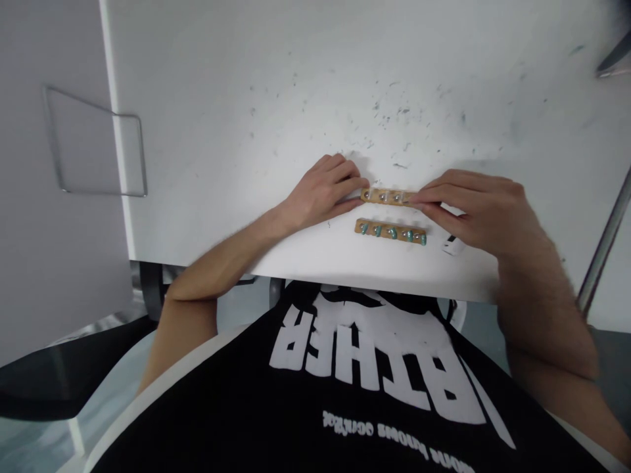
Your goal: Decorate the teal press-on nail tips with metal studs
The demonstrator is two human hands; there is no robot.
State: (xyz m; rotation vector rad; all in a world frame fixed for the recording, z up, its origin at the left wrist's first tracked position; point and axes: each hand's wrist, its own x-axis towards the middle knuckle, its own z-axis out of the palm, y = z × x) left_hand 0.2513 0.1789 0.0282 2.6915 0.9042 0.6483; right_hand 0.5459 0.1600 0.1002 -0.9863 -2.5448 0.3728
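A narrow wooden strip (389, 196) lies on the white table, with round shiny metal pieces and small clear pieces in a row along its top. My left hand (328, 187) is closed at its left end, fingertips and thumb pinching the wood. Over its right end, my right hand (473, 203) is closed in a pinch; the fingers hide that end and whatever is between them. Nearer to me rests a second wooden strip (389, 231), bearing several metal pieces with glittery teal pieces on them. Neither hand touches this second strip.
A small white object with a dark part (452, 244) lies under my right hand. Dark specks and teal smears mark the tabletop (221, 79). A bent metal frame (142, 157) crosses the left table edge. At right are a metal bar (604, 246) and a dark object (616, 56).
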